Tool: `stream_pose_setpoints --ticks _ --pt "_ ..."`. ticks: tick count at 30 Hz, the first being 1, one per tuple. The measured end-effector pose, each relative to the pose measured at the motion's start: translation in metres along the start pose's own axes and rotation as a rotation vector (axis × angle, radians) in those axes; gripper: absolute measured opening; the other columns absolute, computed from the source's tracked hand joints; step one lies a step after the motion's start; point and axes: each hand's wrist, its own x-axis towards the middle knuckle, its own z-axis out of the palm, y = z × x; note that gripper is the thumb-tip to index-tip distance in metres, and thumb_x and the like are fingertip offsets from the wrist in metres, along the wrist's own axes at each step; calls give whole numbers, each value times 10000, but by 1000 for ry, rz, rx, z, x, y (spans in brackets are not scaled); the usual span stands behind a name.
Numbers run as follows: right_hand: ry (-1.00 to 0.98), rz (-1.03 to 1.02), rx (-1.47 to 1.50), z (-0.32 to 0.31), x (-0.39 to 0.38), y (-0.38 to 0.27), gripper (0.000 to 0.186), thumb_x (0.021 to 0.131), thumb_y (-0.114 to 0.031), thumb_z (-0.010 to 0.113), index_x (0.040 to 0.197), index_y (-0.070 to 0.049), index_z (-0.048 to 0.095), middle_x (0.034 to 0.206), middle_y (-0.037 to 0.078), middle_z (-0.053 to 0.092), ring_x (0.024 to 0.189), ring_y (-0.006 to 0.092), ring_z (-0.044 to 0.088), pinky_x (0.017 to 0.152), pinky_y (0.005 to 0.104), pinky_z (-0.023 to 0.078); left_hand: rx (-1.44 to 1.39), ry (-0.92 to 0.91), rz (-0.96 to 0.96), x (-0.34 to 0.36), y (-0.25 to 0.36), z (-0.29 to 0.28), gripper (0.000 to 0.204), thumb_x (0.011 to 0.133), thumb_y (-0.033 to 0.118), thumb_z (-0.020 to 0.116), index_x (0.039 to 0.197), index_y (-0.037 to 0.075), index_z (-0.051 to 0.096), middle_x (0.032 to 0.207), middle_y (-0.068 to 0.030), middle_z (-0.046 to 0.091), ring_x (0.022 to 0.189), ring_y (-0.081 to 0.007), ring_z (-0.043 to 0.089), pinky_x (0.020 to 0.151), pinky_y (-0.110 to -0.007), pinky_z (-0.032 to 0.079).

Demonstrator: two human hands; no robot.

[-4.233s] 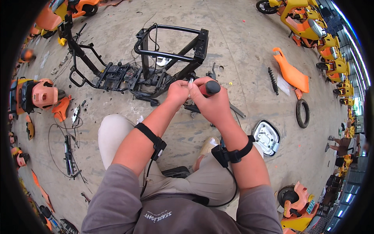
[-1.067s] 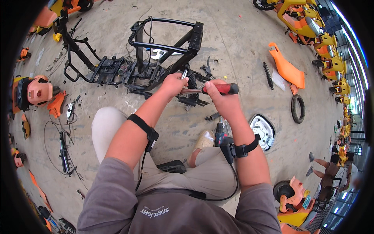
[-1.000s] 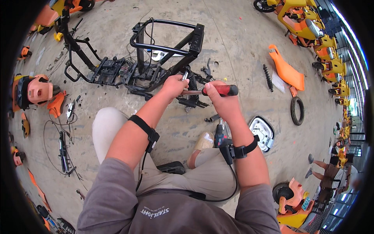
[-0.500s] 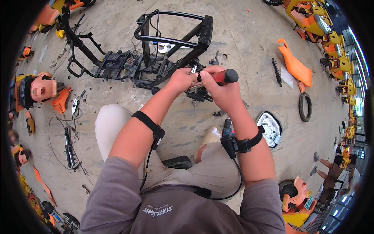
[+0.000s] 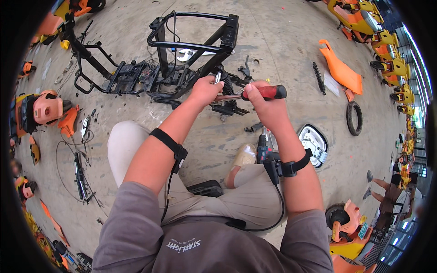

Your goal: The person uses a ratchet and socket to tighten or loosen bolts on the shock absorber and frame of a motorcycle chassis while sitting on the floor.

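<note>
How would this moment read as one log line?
left hand: holding silver piece | right hand: gripping red-handled tool | ahead: black frame | floor: drill, tyre

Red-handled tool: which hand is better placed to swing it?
Probably the right hand: it is wrapped around the red handle, while the left hand is at the far end of the silver shaft.
</note>
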Motion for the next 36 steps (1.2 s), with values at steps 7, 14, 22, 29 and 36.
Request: stream_pose_setpoints --ticks 7,14,22,29,36 --pt "7 9 -23 -3 -3 5 256 962 -283 659 901 -37 696 786 -15 624 718 77 519 678 253 432 -20 27 33 -5 2 1 234 909 213 686 847 -12 678 734 -67 649 671 -169 625 611 -343 505" --pt "27 -84 19 21 9 -9 256 895 -295 730 913 -40 716 771 11 683 717 90 596 683 277 495 3 -28 -22 1 -1 -3 247 918 291 682 932 46 710 788 -17 645 691 -107 542 600 -300 428" --pt "-39 -189 23 47 20 -20 243 872 -288 742 907 -50 711 745 32 676 688 115 604 667 281 502 -92 -43 95 0 -6 -4 301 858 268 712 970 -12 721 796 -86 696 681 -144 622 628 -323 499" --pt "-5 -102 34 15 8 -3 222 930 -255 696 892 -37 697 748 -15 638 698 77 553 652 263 463 121 -29 32 9 -9 -1 251 921 254 683 969 7 685 822 -48 658 722 -125 601 626 -308 486" --pt "54 106 -128 -7 -7 18 322 936 -370 679 884 -55 713 711 1 622 685 94 551 655 269 459 34 26 18 14 -16 6 224 927 220 681 966 1 661 829 -53 650 709 -136 611 625 -302 500"
